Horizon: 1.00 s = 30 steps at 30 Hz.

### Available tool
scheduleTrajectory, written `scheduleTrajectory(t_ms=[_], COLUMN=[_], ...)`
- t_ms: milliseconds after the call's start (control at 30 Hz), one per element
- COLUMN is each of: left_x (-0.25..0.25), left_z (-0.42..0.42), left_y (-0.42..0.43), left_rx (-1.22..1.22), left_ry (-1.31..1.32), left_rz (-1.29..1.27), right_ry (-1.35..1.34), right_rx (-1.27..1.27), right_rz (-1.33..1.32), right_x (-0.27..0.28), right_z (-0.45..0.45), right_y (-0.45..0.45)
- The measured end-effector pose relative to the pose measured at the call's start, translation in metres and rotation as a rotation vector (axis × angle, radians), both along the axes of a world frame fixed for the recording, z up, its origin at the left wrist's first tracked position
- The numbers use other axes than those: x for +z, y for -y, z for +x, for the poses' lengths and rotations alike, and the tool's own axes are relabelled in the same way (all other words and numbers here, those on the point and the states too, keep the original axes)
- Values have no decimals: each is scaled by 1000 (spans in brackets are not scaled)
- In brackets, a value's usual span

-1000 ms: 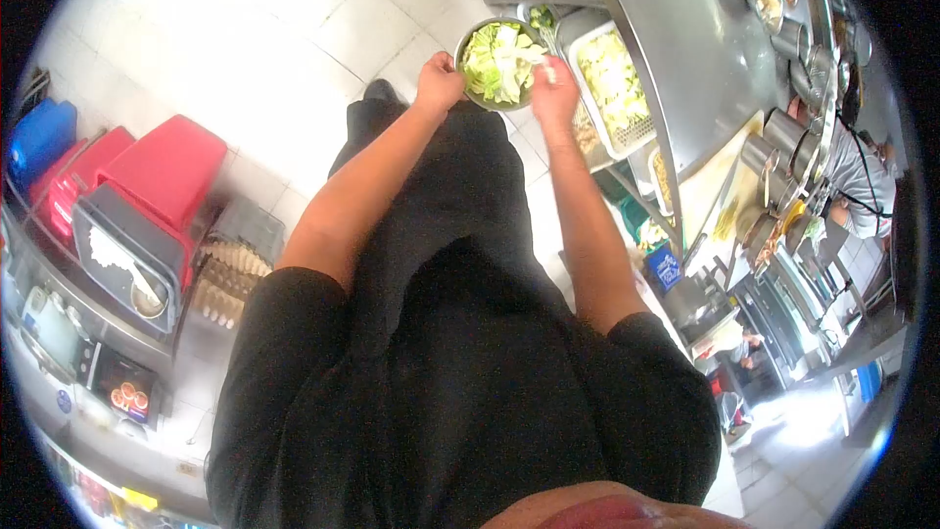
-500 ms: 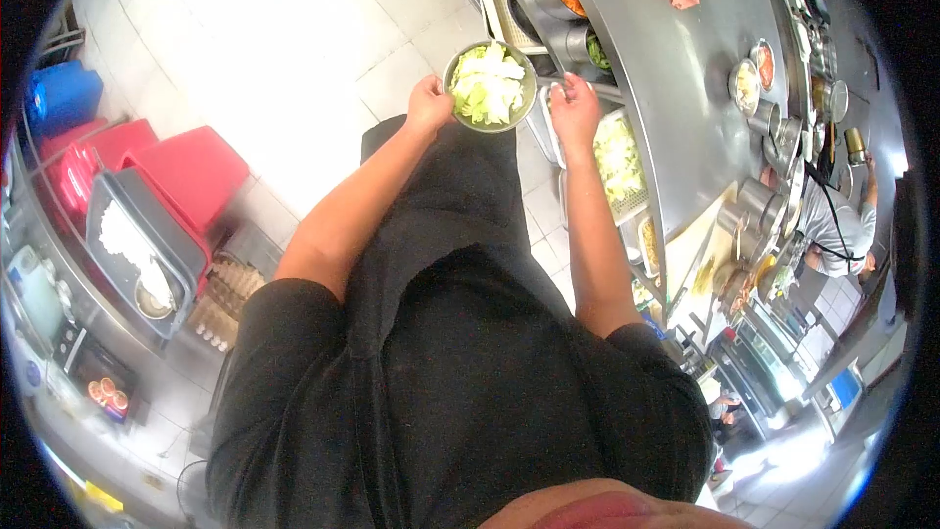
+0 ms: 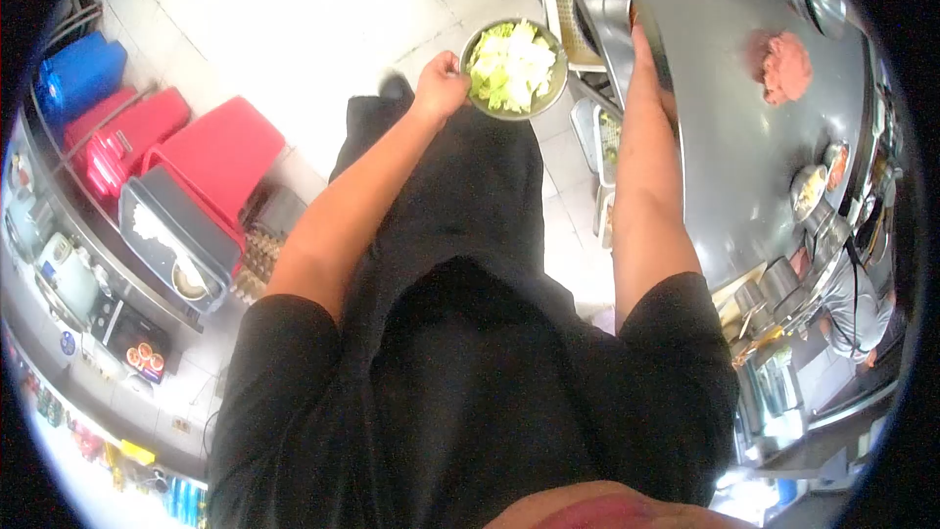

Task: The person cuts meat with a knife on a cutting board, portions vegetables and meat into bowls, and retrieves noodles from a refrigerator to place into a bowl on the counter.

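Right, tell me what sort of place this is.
Most likely a commercial kitchen, judging by the long steel counter, the metal pots near a person in a grey top, and the bowl of leafy greens held in the left hand.

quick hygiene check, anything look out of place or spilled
A pink lump, possibly raw meat, sits on the steel counter with no dish visible under it, which looks odd. No spill shows around the bowl in the left hand.

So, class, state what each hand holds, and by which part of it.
The left hand holds the bowl by its left rim. The right hand is partly hidden; whether it holds anything cannot be told.
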<state>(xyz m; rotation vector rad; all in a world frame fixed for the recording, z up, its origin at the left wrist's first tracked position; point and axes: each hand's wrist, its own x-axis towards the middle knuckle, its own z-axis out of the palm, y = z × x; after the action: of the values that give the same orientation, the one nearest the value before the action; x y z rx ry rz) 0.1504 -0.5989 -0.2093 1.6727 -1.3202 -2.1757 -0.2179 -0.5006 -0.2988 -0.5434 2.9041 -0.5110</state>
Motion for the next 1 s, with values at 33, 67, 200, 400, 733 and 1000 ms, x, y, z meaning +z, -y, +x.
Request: scheduleTrajectory(t_ms=[33,67,200,400,733,1000], left_x=[-5,-13,-44,-71,-85,-88], left_z=[-2,-3,-9,-3,-2,-10], left_y=[4,6,21,39,61,62], left_rx=[-4,13,61,-76,-108,-93], left_ry=[0,14,-44,-66,-89,-82], left_rz=[3,16,138,146,140,119], right_ry=[21,47,190,446,206,281], right_rx=[-9,-17,-86,-254,-272,-426], right_rz=[26,50,91,-47,119,-211], right_x=[-9,-17,-44,-71,-46,-24], right_z=[-6,-11,-28,-56,-33,-20], right_y=[2,2,-18,-71,-28,-51])
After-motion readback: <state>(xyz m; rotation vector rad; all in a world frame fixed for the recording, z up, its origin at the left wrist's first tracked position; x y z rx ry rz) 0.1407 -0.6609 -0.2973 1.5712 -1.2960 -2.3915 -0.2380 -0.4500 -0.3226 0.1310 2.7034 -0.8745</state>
